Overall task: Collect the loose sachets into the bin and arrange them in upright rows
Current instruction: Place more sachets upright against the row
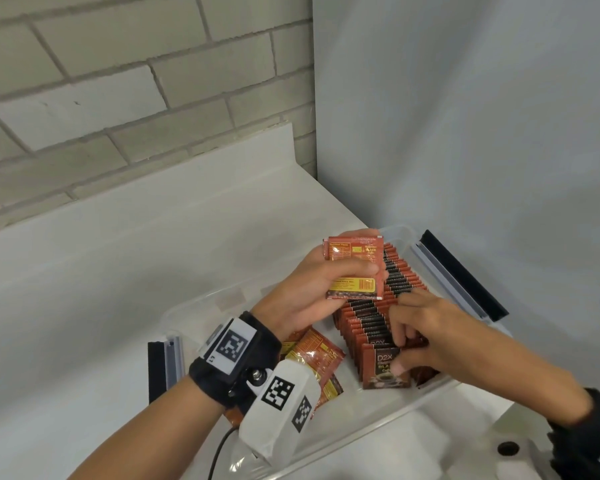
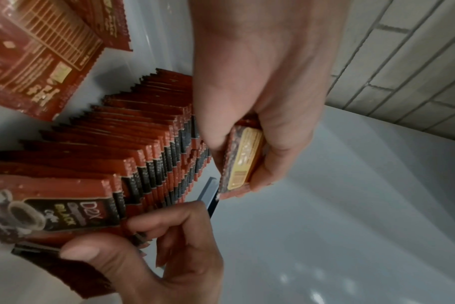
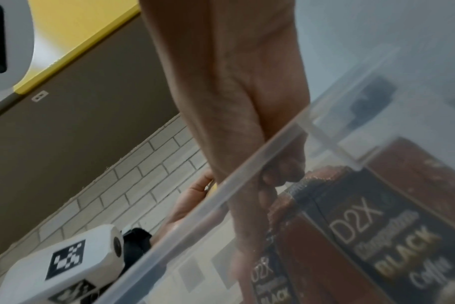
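We observe a clear plastic bin point(image 1: 378, 433) on the white counter point(image 1: 125, 258), which meets a brick wall point(image 1: 101, 81). A long row of upright sachets point(image 1: 385, 306) runs along the right side of the bin, their red-and-black top edges overlapping. Left hand point(image 1: 309, 289), raised above the bin, grips a small stack of sachets point(image 1: 355, 268) between thumb and fingers, printed back towards us. Right hand point(image 1: 426, 337) reaches into the near end of the row; its fingertips point(image 1: 400, 332) are curled between the packets and its thumb presses the front sachet point(image 1: 383, 368), labelled "D2X Black". Several loose sachets point(image 1: 321, 362) lie flat on the bin floor at left, partly under the left wrist camera point(image 1: 281, 403).
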`<state>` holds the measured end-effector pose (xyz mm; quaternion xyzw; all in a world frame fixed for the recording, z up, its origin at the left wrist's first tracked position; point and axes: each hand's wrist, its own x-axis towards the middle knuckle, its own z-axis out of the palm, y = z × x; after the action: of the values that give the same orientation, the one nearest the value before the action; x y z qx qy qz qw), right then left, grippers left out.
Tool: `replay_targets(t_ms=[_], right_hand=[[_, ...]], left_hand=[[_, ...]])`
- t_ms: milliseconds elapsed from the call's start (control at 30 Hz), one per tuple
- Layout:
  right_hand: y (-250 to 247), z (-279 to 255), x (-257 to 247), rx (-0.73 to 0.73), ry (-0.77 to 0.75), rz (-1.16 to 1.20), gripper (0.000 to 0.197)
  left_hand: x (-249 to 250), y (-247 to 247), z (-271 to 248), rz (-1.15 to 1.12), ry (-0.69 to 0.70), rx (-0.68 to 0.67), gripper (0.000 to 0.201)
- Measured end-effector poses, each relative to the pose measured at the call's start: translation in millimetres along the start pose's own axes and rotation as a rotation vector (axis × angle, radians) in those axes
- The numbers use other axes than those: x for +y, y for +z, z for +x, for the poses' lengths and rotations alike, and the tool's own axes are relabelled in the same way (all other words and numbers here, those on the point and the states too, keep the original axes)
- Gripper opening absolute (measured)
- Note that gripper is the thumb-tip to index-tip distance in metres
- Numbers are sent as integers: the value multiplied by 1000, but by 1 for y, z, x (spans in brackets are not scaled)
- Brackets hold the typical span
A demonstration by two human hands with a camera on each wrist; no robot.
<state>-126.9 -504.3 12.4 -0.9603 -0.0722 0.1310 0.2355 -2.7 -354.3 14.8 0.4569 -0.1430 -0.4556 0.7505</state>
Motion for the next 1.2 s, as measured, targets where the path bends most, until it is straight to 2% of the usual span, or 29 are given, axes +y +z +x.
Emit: replay_targets(t_ms=[167, 267, 367, 533, 667, 733, 900, 1033, 1167, 1200], right_hand=[[-2, 0, -5, 393, 61, 447, 35], [2, 5, -3, 504, 62, 640, 34], [7, 10, -3, 541, 39, 795, 27], [7, 8, -4, 599, -6, 903, 19], [6, 7, -4, 740, -26, 947, 19], [5, 5, -5, 764, -35, 959, 21], [8, 3, 0, 767, -126, 909, 23], [8, 3, -3, 738, -174, 929, 16], [9, 4, -1, 711, -153, 930, 20], [9, 5, 0, 710, -147, 936, 24]], left_hand=[[-1, 1, 1, 18, 20, -40, 39], [-2, 1, 1, 27, 26, -42, 41], [-3, 0, 1, 38, 26, -54, 43], [-2, 4, 0, 27, 31, -45, 37], [0, 3, -1, 23, -60, -8, 58], [1, 2, 0, 2, -115, -6, 61], [1, 5, -2, 36, -206, -82, 35], [-3, 2, -1, 90, -196, -124, 49], [-2, 0, -1, 90, -154, -151, 38], [-1, 1, -2, 83, -136, -122, 36]])
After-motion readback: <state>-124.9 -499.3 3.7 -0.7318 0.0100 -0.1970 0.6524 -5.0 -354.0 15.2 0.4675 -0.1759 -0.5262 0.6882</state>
